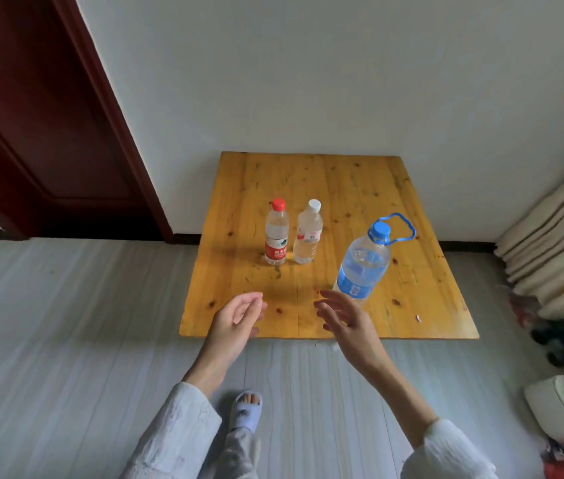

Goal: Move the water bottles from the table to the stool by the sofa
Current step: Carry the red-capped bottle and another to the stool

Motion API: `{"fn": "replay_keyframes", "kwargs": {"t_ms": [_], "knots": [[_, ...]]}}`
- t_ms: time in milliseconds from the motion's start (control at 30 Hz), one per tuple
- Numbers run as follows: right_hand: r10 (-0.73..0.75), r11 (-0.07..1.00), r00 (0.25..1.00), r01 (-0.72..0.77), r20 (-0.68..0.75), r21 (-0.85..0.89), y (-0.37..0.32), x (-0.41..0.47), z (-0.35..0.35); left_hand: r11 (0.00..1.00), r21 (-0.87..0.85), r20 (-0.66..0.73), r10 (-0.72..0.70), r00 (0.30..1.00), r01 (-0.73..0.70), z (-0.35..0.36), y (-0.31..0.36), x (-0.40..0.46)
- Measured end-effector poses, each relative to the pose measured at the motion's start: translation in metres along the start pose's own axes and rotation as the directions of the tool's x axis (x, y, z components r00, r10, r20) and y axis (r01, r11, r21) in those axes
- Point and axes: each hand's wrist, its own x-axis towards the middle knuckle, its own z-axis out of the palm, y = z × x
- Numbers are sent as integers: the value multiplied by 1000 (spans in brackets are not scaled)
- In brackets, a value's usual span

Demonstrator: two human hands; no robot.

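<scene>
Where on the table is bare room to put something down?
Free: the table's far half behind the red-cap bottle and white-cap bottle, and its left edge. Crowded: the middle and front right, near the big bottle.

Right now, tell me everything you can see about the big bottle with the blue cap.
The big bottle is clear plastic with a blue screw cap, a blue loop carry handle at the neck and a blue label low on its body. It stands upright on the yellow wooden table, right of the two smaller bottles and nearest the front edge. It looks filled with water. The right hand hovers just in front; contact cannot be told.
</scene>
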Motion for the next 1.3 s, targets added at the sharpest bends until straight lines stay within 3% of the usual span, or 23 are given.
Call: {"fn": "replay_keyframes", "kwargs": {"t_ms": [267, 533, 700, 933, 1133, 1300], "knots": [[120, 992, 970, -127, -212, -19, 0, 154, 34, 961, 273, 211, -19, 977, -40, -13, -8, 180], [250, 954, 904, -291, -346, -71, 18, 262, 41, 904, 399, 262, 49, 964, -155, -5, -8, 302], [152, 965, 861, -235, -486, -115, 29, 286, 44, 883, 411, 363, 71, 929, -228, 2, -15, 327], [108, 959, 880, -215, -462, -186, 41, 294, 46, 839, 398, 536, 115, 836, -371, 8, -23, 332], [53, 974, 892, -144, -450, -172, 41, 282, 49, 878, 382, 423, 112, 899, -289, 2, -24, 332], [8, 988, 877, -81, -480, -133, 28, 264, 54, 876, 356, 385, 179, 905, -325, -4, 0, 320]]}}
